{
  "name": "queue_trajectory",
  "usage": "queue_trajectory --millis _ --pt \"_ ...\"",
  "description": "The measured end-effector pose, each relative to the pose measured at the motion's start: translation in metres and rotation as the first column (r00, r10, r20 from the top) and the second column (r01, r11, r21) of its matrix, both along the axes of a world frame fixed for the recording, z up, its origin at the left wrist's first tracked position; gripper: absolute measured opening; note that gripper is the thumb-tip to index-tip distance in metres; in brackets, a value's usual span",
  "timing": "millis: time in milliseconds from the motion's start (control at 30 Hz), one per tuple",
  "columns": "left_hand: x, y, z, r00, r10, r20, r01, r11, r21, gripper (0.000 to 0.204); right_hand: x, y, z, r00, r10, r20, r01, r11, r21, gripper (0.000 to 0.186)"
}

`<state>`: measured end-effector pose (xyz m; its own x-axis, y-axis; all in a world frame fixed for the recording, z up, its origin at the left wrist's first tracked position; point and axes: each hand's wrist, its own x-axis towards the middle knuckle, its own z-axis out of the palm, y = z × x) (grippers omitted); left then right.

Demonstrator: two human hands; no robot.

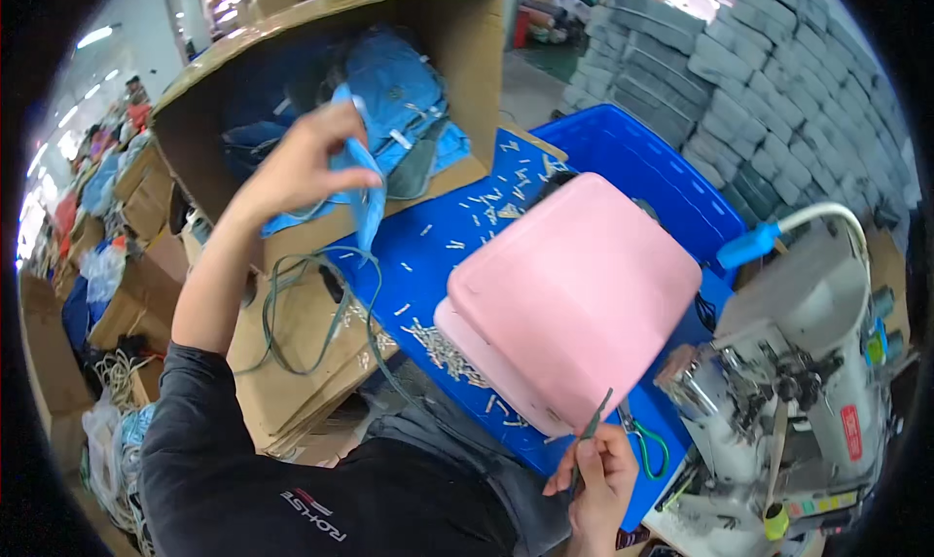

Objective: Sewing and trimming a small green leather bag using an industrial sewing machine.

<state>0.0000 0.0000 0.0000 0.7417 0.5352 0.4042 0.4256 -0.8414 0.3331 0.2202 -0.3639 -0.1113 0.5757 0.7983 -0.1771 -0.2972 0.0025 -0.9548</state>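
My left hand [316, 158] is raised at the mouth of a cardboard box [467, 80], its thumb and fingers closed on a light blue fabric piece [366, 202] that hangs down. More blue fabric pieces [394, 80] lie heaped inside the box. Low on the right, my right hand [601, 474] pinches a thin, dark grey-green strip-like thing [592, 423] whose tip points up; its exact kind is unclear. Beside that hand lie scissors with green handles [654, 448]. A pink plastic tub [579, 285], bottom up, sits on the blue table just beyond it.
Small pale scraps [443, 353] litter the blue table [394, 265]. A green cord [316, 362] loops off its left edge over flattened cardboard [258, 392]. A sewing machine [808, 304] stands at right, a blue crate [632, 134] behind the tub, stacked grey bundles [739, 71] farther back.
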Motion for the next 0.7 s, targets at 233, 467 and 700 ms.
queue_trajectory --millis 233,467,700 --pt "0.083 -0.007 0.028 0.712 -0.254 0.654 0.578 0.741 -0.342 0.030 0.011 -0.003 0.002 0.991 -0.126 0.052 0.120 0.988 0.102 0.010" --pt "0.187 -0.015 -0.069 0.860 -0.341 -0.378 0.409 0.905 0.114 0.026 0.009 -0.029 -0.007 0.999 -0.036 0.000 0.036 0.992 0.121 0.008" --pt "0.197 -0.223 -0.047 0.585 -0.777 0.232 0.716 0.360 -0.598 0.025 0.023 -0.053 0.000 0.996 -0.051 0.074 0.041 0.991 0.125 0.009"
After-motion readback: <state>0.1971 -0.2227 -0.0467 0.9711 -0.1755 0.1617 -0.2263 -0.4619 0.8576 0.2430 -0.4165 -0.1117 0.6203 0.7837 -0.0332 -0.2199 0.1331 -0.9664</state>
